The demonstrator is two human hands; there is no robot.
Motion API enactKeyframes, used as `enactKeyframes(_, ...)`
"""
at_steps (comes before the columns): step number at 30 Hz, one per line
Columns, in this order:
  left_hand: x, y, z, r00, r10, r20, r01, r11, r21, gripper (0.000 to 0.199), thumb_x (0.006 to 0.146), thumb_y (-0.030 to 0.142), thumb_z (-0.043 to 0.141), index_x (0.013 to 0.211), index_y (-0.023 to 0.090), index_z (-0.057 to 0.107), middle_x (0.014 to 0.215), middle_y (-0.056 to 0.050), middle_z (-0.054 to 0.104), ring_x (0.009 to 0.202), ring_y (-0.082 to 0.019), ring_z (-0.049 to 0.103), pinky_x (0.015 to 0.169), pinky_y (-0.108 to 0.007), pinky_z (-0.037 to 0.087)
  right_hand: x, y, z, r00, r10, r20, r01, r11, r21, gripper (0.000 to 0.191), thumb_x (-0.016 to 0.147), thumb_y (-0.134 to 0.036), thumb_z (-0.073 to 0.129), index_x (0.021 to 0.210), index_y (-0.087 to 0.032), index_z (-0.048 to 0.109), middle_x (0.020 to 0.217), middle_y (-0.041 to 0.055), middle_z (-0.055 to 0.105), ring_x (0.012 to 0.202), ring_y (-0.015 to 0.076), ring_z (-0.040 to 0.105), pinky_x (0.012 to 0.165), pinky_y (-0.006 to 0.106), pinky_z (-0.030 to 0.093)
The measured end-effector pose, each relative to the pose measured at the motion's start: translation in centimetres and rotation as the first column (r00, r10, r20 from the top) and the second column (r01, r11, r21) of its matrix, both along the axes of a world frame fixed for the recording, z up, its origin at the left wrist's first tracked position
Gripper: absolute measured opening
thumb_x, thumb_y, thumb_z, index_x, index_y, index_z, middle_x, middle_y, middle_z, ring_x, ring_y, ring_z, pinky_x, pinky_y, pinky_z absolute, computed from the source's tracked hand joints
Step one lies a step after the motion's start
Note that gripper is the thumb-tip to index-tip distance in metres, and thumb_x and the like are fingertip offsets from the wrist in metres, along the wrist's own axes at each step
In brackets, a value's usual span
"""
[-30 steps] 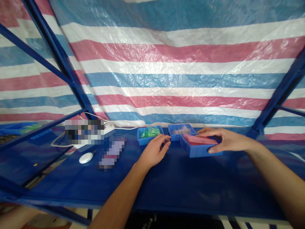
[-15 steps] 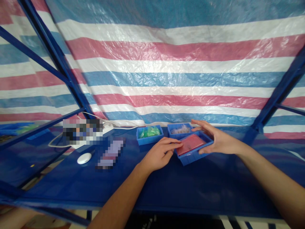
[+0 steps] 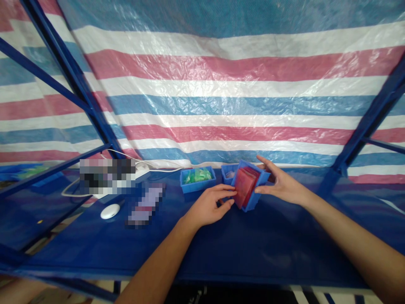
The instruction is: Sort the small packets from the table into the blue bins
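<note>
A small blue bin (image 3: 253, 203) is tipped steeply on its side towards the left, its opening facing left and towards me. Flat red plastic packets (image 3: 245, 185) lean together inside it. My right hand (image 3: 283, 181) grips the bin's right end, thumb on the near side and fingers behind. From the left, my left hand (image 3: 211, 204) reaches to the bin's opening with fingers apart. Its fingertips touch the edge of the red packets, and it holds nothing. Behind the tilted bin stands another blue bin (image 3: 225, 174), mostly hidden, with pale clear packets in it.
A blue bin of green packets (image 3: 198, 175) stands left of my hands. Further left lie a white oval case (image 3: 110, 211), a blurred-out flat object (image 3: 147, 204) and a white power strip (image 3: 142, 171) with cables. Blue frame posts and a striped sheet (image 3: 221, 101) bound the blue table (image 3: 253, 253).
My right hand has tipped the bin from nearly level to steeply leftward. The red packets have tilted with it towards my left hand, which has barely moved.
</note>
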State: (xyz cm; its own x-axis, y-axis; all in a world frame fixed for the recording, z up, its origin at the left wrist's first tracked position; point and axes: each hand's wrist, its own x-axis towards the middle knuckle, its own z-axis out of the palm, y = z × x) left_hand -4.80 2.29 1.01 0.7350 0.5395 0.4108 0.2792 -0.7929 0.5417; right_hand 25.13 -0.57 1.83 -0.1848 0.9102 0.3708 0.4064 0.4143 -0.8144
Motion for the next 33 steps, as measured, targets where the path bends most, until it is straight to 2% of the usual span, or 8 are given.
enactKeyframes(3,0.3,-0.2,-0.1,0.999,-0.026,-0.047,0.026,1.0,-0.01,0.034,0.095,0.031,0.059,0.128,0.028,0.07,0.137,-0.009,0.064,0.095,-0.02,0.072,0.06,-0.026,0.058,-0.8,-0.3,0.2,0.998,0.04,-0.041,-0.041,0.999,-0.029,0.104,0.075,-0.044,0.087,0.159,-0.032,0.028,0.147,0.0111,0.058,0.127,0.0336,0.063,0.109,0.053,0.051)
enactKeyframes(6,0.5,-0.3,0.0,0.999,-0.026,-0.037,0.026,1.0,0.001,0.034,0.095,0.03,0.06,0.128,0.027,0.069,0.131,-0.008,0.066,0.098,-0.02,0.07,0.064,-0.026,0.058,-1.4,-0.5,0.2,0.993,0.068,-0.098,-0.074,0.995,-0.066,0.097,0.077,-0.045,0.084,0.158,-0.033,0.031,0.145,0.0099,0.06,0.118,0.0333,0.069,0.101,0.051,0.058)
enactKeyframes(8,0.5,-0.3,0.1,0.999,-0.02,-0.029,0.02,1.0,-0.003,0.034,0.096,0.032,0.06,0.128,0.025,0.068,0.126,-0.009,0.067,0.098,-0.019,0.069,0.067,-0.026,0.057,-1.6,-0.6,0.2,0.995,0.045,-0.085,-0.05,0.997,-0.054,0.099,0.077,-0.045,0.084,0.159,-0.034,0.029,0.149,0.0099,0.055,0.114,0.0335,0.071,0.097,0.051,0.061)
enactKeyframes(11,0.4,-0.2,0.2,1.0,0.014,-0.025,-0.014,1.0,-0.016,0.033,0.096,0.037,0.061,0.125,0.023,0.068,0.119,-0.009,0.068,0.097,-0.019,0.068,0.072,-0.027,0.056,-1.7,-0.9,0.0,1.0,0.002,-0.01,-0.002,1.0,0.011,0.104,0.077,-0.044,0.084,0.161,-0.034,0.024,0.158,0.011,0.044,0.125,0.0358,0.063,0.104,0.052,0.055)
enactKeyframes(15,0.3,0.3,0.2,0.998,0.067,-0.021,-0.068,0.996,-0.049,0.028,0.097,0.04,0.06,0.115,0.021,0.069,0.11,-0.007,0.07,0.093,-0.019,0.068,0.079,-0.028,0.054,-2.3,-1.4,-0.1,0.994,0.102,-0.027,-0.102,0.995,0.005,0.107,0.078,-0.039,0.085,0.162,-0.037,0.019,0.162,0.0099,0.033,0.135,0.0343,0.054,0.108,0.049,0.053)
enactKeyframes(20,0.1,0.7,0.1,0.998,0.065,-0.028,-0.066,0.997,-0.05,0.025,0.097,0.038,0.059,0.112,0.02,0.069,0.107,-0.006,0.071,0.092,-0.019,0.068,0.079,-0.028,0.052,-2.7,-1.4,-0.3,0.978,0.179,-0.108,-0.186,0.981,-0.06,0.11,0.074,-0.036,0.088,0.161,-0.041,0.021,0.144,0.0091,0.049,0.112,0.0273,0.066,0.087,0.042,0.064)
enactKeyframes(25,0.2,0.6,0.1,0.994,0.104,-0.022,-0.105,0.994,-0.043,0.025,0.099,0.032,0.054,0.118,0.021,0.064,0.107,-0.006,0.073,0.092,-0.021,0.069,0.082,-0.031,0.051,-2.9,-1.2,-0.6,0.947,0.245,-0.207,-0.275,0.952,-0.133,0.118,0.078,-0.036,0.085,0.163,-0.04,0.003,0.131,0.0074,0.062,0.103,0.0251,0.07,0.088,0.044,0.063)
enactKeyframes(33,0.0,0.9,-0.4,0.994,0.105,-0.021,-0.106,0.991,-0.086,0.034,0.098,0.037,0.056,0.128,0.021,0.059,0.114,-0.007,0.073,0.096,-0.024,0.071,0.085,-0.033,0.052,-4.0,-1.7,0.0,0.992,0.051,0.113,-0.068,0.985,0.156,0.11,0.08,-0.046,0.082,0.164,-0.034,0.013,0.149,0.0089,0.054,0.13,0.0336,0.057,0.113,0.054,0.044)
